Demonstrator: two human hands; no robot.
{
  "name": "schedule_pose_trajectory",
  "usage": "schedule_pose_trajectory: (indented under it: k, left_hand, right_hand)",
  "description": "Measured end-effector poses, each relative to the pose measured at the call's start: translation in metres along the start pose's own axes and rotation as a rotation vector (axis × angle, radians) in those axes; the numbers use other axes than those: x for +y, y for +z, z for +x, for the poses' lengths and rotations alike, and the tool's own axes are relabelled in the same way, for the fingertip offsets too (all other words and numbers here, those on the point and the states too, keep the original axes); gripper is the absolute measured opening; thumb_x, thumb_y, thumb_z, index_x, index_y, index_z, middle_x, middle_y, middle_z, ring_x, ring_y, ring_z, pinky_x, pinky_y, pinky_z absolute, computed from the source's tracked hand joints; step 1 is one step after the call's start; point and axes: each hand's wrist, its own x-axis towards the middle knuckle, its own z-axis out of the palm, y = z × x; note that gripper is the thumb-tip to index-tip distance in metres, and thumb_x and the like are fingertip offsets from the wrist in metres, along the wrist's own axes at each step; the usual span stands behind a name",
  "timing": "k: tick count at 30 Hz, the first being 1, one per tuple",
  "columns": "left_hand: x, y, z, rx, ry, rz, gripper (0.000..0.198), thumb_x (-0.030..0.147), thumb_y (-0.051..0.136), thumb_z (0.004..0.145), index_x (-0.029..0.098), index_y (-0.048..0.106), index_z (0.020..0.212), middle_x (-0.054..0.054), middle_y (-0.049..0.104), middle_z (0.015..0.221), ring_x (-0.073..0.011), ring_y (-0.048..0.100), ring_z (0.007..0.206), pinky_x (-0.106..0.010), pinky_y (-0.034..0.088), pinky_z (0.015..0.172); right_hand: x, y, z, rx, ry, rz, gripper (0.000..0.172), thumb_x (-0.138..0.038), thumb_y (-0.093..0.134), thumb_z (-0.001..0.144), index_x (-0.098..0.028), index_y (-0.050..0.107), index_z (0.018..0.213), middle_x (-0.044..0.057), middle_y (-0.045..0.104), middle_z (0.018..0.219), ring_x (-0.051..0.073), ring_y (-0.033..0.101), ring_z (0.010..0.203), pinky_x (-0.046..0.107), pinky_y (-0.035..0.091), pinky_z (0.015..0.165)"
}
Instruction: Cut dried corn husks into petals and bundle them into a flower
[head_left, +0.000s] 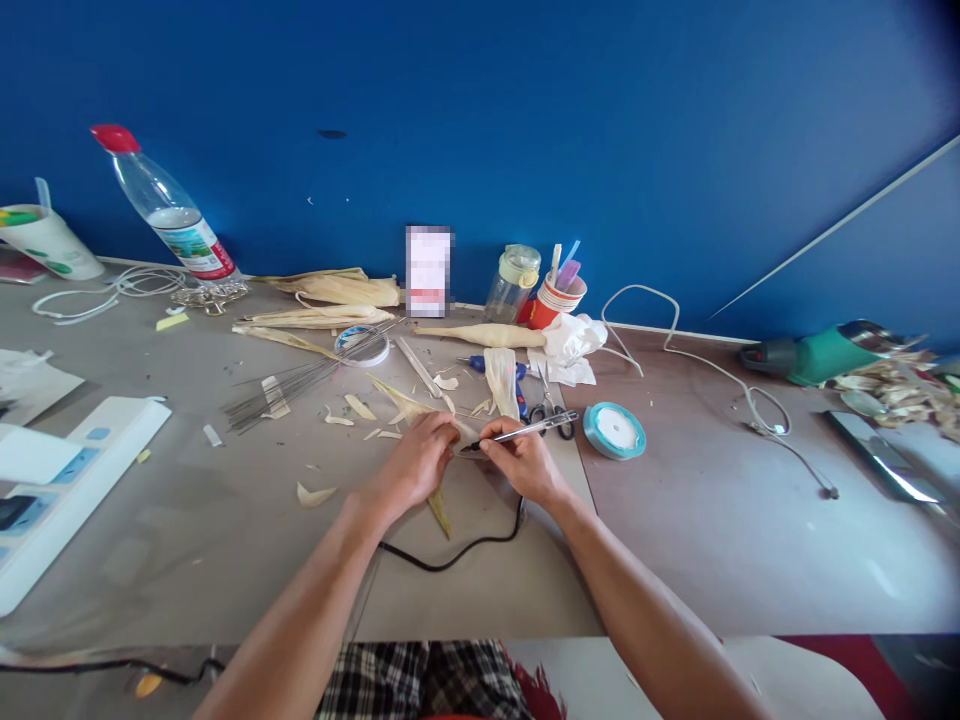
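My left hand (pixel 416 460) is closed on a pale dried corn husk strip (pixel 439 512) whose pointed end sticks out below the fingers toward me. Close beside it, my right hand (pixel 521 462) grips a slim metal pen-like tool (pixel 536 428), its dark tip pointing left at the husk between my hands. A black cord (pixel 450 556) runs from under my right wrist across the table. Both hands rest at the table's middle, fingers nearly touching.
Scissors (pixel 553 412), a teal ribbon roll (pixel 614 430), more husks (pixel 337 290), thin wires (pixel 300 382), a red cup (pixel 553 298) and jar lie behind my hands. A tilted water bottle (pixel 169 215) stands far left, a white power strip (pixel 67 480) at left, a green heat gun (pixel 817 355) at right.
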Motion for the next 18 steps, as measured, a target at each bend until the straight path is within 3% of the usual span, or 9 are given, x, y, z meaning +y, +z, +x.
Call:
schedule_pose_trajectory:
  k: [6,18]
  left_hand:
    - [0.000,0.000,0.000,0.003,-0.007,-0.002,0.021,0.005,0.047,0.078,0.017,0.058,0.091,-0.009,0.056,0.108,-0.0215,0.051,0.105,-0.037,0.045,0.092]
    - [0.004,-0.001,0.002,0.030,0.001,0.027,0.018,0.008,0.045,0.082,0.017,0.059,0.089,-0.009,0.057,0.107,-0.0211,0.052,0.103,-0.038,0.046,0.091]
  right_hand:
    - [-0.002,0.000,0.000,-0.002,-0.012,-0.021,0.011,-0.028,0.052,0.078,-0.018,0.056,0.078,-0.001,0.050,0.066,0.012,0.044,0.059,0.024,0.036,0.055]
    - [-0.003,-0.013,0.002,0.045,0.092,0.066,0.011,-0.028,0.052,0.074,-0.018,0.051,0.068,-0.005,0.038,0.056,0.010,0.033,0.052,0.023,0.026,0.048]
